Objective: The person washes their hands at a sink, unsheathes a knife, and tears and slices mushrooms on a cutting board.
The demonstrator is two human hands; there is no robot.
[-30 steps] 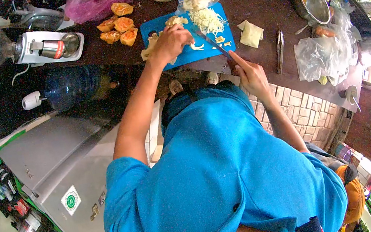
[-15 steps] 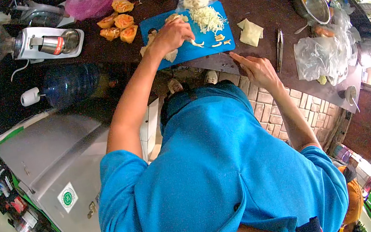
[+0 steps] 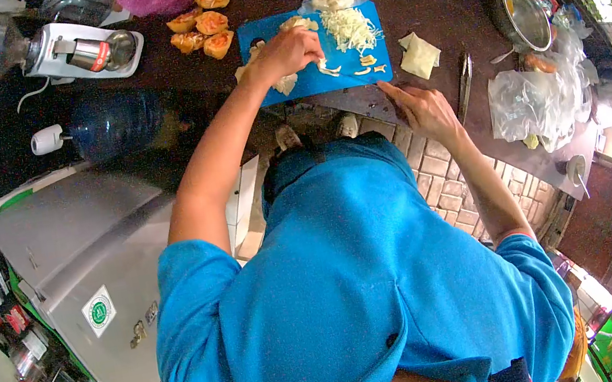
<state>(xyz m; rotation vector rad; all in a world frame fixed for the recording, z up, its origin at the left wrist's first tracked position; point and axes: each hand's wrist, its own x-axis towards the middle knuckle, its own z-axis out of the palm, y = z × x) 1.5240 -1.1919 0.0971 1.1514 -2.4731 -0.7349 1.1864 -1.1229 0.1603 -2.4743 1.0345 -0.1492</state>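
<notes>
My left hand [image 3: 286,57] is closed in a pinch over the blue cutting board [image 3: 337,19], with a pale strip [image 3: 329,67] at its fingertips. Pale, flat pieces [image 3: 286,85] lie under and beside that hand. My right hand [image 3: 427,111] is curled at the board's near right corner, index finger stretched forward. What looks like a thin knife runs from it along the board; its handle is hidden in the palm. Shredded white cabbage [image 3: 350,29] is heaped at the board's far right. A few short cut strips [image 3: 368,60] lie nearer my right hand.
Several orange-filled pastry cups [image 3: 212,23] stand left of the board. Square wrappers [image 3: 420,55] and a long metal utensil [image 3: 465,85] lie to the right, before a metal bowl [image 3: 526,17] and plastic bags [image 3: 532,102]. A white kitchen scale [image 3: 85,51] sits far left.
The view has shifted slightly, moving the tabletop things a little in the picture. My left hand stays pinched over the board, and my right hand keeps nearly the same place.
</notes>
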